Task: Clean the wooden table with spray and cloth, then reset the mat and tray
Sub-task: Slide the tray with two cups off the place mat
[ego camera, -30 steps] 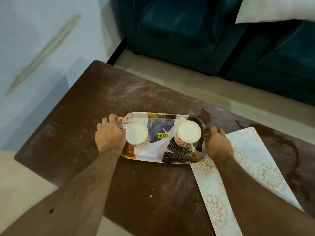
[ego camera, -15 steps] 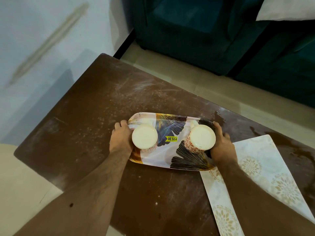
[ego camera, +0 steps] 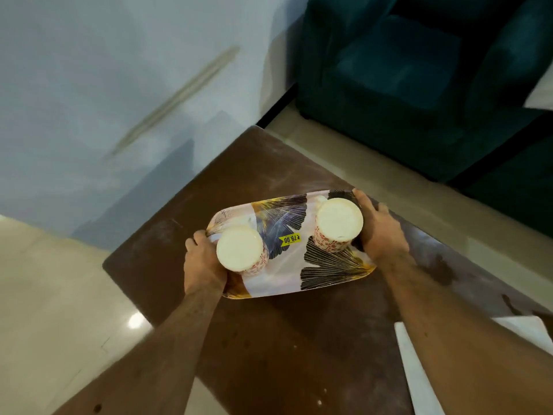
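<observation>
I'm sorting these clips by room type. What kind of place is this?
Probably a home living room: a dark teal sofa stands behind a low wooden table, on which both hands grip a patterned tray carrying two cups.

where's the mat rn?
Head view, lower right: the mat lies on the wooden table, partly under the right forearm, apart from the tray.

Both bare forearms reach forward, converging slightly; left grip (ego camera: 203, 262) curls over the near-left end of the tray (ego camera: 278, 283), knuckles up, thumb hidden; right grip (ego camera: 381, 232) clasps the far-right end, fingers (ego camera: 360, 199) wrapped round the rim, wrist bent a little inward; the two grips sit at opposite ends.
</observation>
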